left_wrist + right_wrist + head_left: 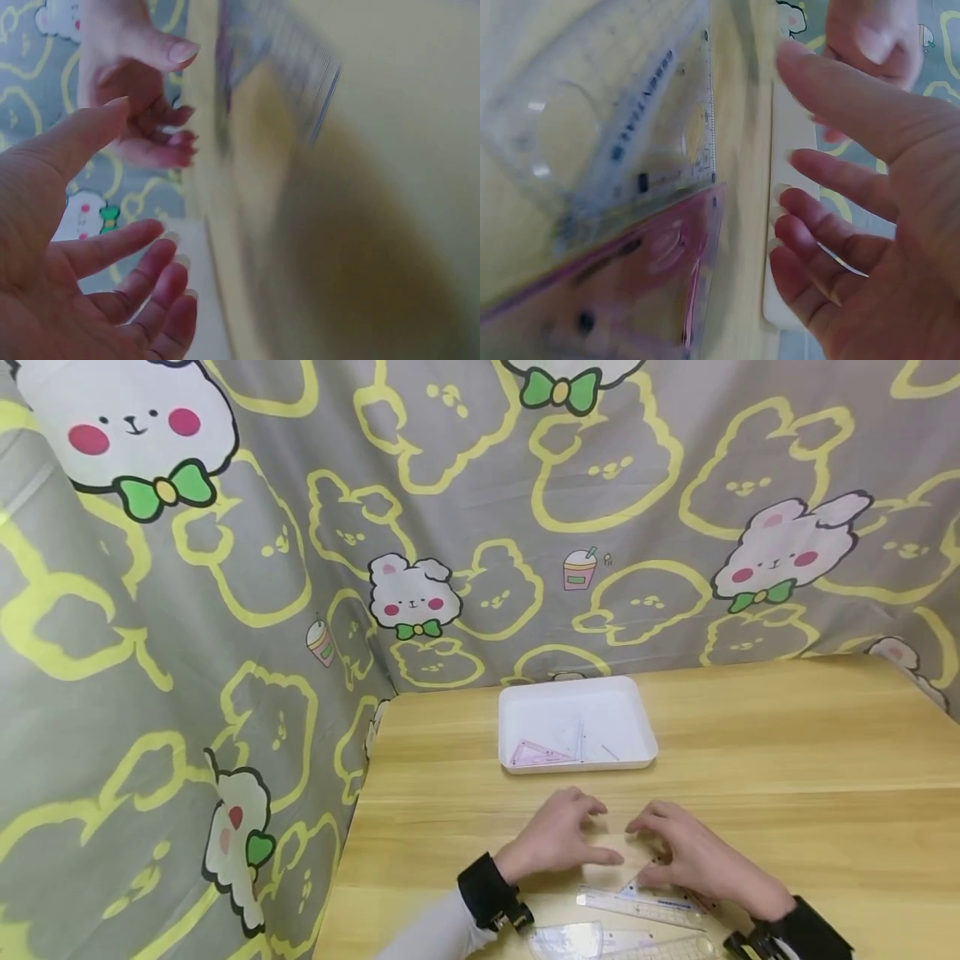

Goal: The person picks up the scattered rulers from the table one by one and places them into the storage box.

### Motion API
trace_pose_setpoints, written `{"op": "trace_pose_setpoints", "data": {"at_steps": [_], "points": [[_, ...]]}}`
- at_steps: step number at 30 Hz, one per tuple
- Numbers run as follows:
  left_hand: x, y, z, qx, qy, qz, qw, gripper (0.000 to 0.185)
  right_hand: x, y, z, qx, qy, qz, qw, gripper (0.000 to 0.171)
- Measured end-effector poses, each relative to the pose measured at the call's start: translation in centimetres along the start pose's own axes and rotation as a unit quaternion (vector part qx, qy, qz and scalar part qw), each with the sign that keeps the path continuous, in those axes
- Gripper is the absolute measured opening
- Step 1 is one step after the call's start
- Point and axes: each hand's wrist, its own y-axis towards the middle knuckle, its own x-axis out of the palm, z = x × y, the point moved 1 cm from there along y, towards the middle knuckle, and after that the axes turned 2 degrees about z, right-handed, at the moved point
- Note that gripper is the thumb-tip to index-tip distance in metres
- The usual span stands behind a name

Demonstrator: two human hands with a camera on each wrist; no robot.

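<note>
Hands [607,852] partly hide a clear ruler [645,906].

No readable text; only blurred print and scale marks on the clear ruler [641,142]

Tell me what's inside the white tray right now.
The white tray holds a pink set square and some clear plastic pieces, too faint to identify. Nothing covers them.
</note>
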Motion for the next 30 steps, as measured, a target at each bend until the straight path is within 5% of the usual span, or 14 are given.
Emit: {"op": "trace_pose_setpoints", "data": {"at_steps": [8, 15, 30], "points": [[3.8, 0.0, 3.3, 0.068, 0.057, -0.047, 0.9950, 0.061, -0.2, -4.2, 0.4, -0.037, -0.064, 0.027, 0.997, 0.075], [5.0, 0.1, 4.9, 0.029, 0.095, -0.033, 0.9946, 0.065, 1.0, -4.7, 0.5, -0.046, -0.072, 0.053, 0.995, 0.068], [6.0, -0.3, 5.1, 0.035, 0.084, -0.019, 0.9957, 0.035, 1.6, -4.5, 0.0, 0.017, -0.048, 0.014, 0.999, 0.053]]}}
